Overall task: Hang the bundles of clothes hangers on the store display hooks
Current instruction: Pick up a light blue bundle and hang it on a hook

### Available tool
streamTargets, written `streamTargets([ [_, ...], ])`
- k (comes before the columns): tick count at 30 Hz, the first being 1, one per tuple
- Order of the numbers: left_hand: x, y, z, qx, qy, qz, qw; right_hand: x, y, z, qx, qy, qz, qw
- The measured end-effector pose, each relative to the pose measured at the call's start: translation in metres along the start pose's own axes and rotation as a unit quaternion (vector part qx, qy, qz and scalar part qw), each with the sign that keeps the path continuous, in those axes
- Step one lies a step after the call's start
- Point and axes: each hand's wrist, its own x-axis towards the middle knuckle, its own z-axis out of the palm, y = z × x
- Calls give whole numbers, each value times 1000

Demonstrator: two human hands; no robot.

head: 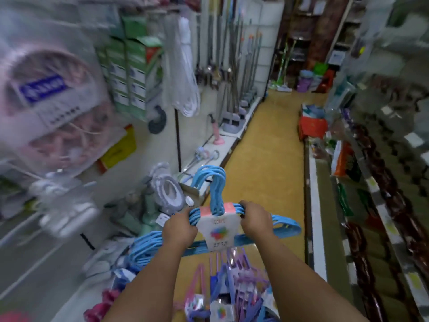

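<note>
Between 2 rows of store shelving, above a yellow floor, a person holds up a bundle of blue hangers with both hands. Its hooks point up and away, and a pink and white paper label wraps the necks just under the hooks. On the near side of that label, the left hand has its fingers clamped round the blue hanger shoulders to the left of the band. On the other side, the right hand grips the shoulders in the same way, fingers curled over the top. Both bare forearms reach up from the bottom edge of the view. The bundle hangs in the air, not on any display hook, and tilts a little to the left.

Below the arms lies a heap of other hanger bundles in purple, blue and pink, several with the same kind of label. More blue hangers sit just left of the left wrist. On the left-hand shelving hang a white coil of cord, green and white boxes and a large pink packaged item, all blurred. Further along stand long-handled mops. Packaged goods on the right-hand shelf are too blurred to tell apart.
</note>
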Motion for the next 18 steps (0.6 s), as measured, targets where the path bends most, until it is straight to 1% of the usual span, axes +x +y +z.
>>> streamTargets([
  [4, -15, -21, -34, -22, 59, -57, 996, -5, -36, 1, -8, -21, -87, 996],
  [8, -45, -44, -61, -32, 114, -123, 985, -22, -76, 7, 0, -13, -160, 987],
  [13, -94, -71, -90, -23, 176, -204, 963, -50, -119, 14, -4, -26, -260, 965],
  [18, -160, -95, -110, -5, 231, -293, 928, -91, -153, 31, 0, -57, -354, 934],
])
